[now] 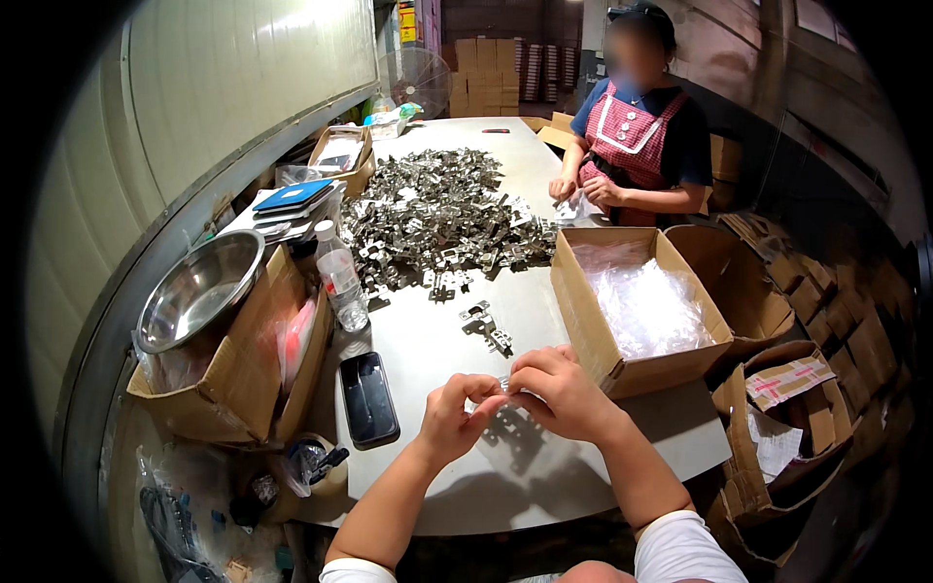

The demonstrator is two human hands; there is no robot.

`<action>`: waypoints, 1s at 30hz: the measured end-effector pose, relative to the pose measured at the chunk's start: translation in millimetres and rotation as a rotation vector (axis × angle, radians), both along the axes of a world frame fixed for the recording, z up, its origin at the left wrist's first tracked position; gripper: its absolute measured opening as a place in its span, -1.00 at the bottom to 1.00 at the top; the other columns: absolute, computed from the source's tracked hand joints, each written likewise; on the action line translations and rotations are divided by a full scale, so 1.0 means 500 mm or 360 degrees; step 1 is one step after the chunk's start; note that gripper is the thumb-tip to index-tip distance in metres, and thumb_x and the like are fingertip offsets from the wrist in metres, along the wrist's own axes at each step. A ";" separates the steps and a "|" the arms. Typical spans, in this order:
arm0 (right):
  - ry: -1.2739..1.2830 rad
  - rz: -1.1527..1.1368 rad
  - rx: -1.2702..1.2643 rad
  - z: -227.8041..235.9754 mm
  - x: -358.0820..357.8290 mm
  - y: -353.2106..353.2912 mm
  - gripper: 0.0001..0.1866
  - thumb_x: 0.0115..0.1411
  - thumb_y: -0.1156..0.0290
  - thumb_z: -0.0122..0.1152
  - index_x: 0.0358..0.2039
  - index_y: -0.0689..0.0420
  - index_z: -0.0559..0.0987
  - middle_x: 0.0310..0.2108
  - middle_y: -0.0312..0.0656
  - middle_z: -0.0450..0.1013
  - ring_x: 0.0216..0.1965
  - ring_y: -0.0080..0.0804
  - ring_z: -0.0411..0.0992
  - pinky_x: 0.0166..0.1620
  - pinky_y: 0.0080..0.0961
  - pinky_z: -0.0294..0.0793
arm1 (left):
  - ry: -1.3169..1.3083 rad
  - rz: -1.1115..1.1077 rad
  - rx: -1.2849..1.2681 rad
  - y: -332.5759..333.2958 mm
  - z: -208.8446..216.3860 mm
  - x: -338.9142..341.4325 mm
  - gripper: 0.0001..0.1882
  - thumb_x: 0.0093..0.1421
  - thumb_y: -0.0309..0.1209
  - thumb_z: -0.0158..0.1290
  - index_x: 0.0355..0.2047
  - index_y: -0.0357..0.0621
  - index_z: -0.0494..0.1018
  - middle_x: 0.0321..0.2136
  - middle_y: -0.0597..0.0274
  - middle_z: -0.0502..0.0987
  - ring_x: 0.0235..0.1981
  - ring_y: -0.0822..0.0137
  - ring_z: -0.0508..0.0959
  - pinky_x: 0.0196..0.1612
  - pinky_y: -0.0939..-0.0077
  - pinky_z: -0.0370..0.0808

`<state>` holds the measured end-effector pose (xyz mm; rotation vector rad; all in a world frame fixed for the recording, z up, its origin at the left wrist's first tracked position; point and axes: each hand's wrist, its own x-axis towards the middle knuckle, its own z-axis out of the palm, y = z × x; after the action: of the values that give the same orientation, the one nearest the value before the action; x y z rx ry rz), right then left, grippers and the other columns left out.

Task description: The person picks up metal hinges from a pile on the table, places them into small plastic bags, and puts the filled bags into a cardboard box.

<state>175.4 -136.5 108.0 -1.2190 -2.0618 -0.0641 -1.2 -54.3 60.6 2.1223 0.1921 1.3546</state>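
Beyond the hands a broad heap of stamped metal brackets glints on the matte grey table. Right of them, an open cardboard box holds crinkly clear bags. Left hand and right hand pinch one small metal piece between fingertips; steady, close grips probably suit it best.
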 end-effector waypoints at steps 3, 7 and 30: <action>-0.0069 -0.0038 -0.0007 -0.008 -0.008 0.002 -0.85 0.02 0.48 0.27 -0.37 0.05 0.50 -0.27 -0.31 0.43 -0.21 -0.34 0.39 -0.13 -0.43 0.19 | 0.0025 -0.0018 -0.0026 0.001 -0.002 -0.002 -0.61 0.11 -0.62 0.17 -0.40 -0.16 0.09 -0.48 0.08 0.55 -0.50 0.43 0.52 -0.44 0.62 0.45; -0.0164 -0.0193 0.0137 -0.017 -0.020 0.007 -0.87 0.03 0.47 0.22 -0.38 0.05 0.47 -0.26 -0.32 0.42 -0.19 -0.35 0.35 -0.09 -0.36 0.14 | -0.0038 0.0027 -0.0104 0.002 0.002 0.000 -0.61 0.07 -0.66 0.17 -0.43 -0.18 0.10 -0.48 0.09 0.54 -0.53 0.33 0.50 -0.46 0.59 0.43; -0.0146 -0.0374 0.0432 -0.039 -0.041 0.029 -0.85 0.03 0.47 0.22 -0.38 0.01 0.44 -0.26 -0.35 0.40 -0.14 -0.36 0.32 -0.09 -0.24 0.04 | -0.0282 0.0191 0.0074 0.015 -0.004 0.001 -0.61 0.07 -0.66 0.17 -0.40 -0.15 0.11 -0.48 0.04 0.53 -0.51 0.32 0.55 -0.44 0.59 0.48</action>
<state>154.8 -121.8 88.6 -1.2981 -1.9020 -0.5022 -0.9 -47.0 58.8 2.0426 0.2203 1.6226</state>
